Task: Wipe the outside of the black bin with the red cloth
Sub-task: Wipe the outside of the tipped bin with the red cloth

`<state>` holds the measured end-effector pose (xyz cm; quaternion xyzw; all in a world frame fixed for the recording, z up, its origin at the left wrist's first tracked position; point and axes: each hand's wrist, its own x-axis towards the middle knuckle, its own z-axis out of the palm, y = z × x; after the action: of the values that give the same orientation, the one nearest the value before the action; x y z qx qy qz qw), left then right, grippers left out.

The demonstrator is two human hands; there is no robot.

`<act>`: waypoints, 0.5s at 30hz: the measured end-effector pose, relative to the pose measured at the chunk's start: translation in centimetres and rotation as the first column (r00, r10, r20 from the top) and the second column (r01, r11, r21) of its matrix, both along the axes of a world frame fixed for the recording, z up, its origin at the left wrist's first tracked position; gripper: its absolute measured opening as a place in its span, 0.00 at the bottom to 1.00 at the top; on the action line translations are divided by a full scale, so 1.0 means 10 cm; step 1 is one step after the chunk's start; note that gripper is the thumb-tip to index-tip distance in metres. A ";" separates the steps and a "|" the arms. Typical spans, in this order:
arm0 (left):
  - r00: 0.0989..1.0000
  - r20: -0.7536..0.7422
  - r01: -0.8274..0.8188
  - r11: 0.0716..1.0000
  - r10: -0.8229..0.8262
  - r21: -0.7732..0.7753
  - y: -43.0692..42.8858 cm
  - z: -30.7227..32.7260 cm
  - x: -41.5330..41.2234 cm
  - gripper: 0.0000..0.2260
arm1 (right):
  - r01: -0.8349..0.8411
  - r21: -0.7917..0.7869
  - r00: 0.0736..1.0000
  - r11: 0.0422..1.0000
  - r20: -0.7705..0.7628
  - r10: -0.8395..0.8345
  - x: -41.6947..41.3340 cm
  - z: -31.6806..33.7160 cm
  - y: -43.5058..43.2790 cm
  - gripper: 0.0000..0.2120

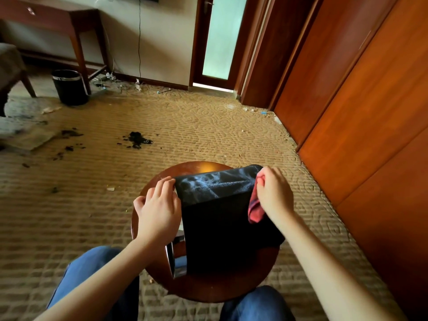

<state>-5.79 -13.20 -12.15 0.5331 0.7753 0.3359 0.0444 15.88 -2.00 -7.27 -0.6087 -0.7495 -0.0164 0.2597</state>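
Observation:
A black bin point(222, 218) lies on its side on a small round wooden table point(208, 288) between my knees, its dusty base turned away from me. My left hand point(157, 205) rests against the bin's left side, fingers reaching the base edge. My right hand point(273, 191) grips the red cloth point(254, 209) against the bin's right side near the base. Part of the cloth hangs below my palm.
A second black bin point(69, 88) stands on the carpet at the far left beside a wooden desk leg point(81, 54). Dark debris point(137, 139) and scraps litter the carpet. Wooden wardrobe doors point(359, 112) run along the right. A chair point(11, 70) sits at the left edge.

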 end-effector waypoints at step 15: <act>0.998 0.055 -0.006 0.999 0.004 0.035 0.04 -0.02 -0.03 0.24 | -0.339 0.125 0.934 0.933 0.168 0.316 -0.18 -0.27 -0.89 0.09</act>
<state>-6.05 -12.76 -12.34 0.5224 0.7691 0.3640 0.0556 14.07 -10.89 -9.95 -0.4505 -0.8541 -0.0741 0.2492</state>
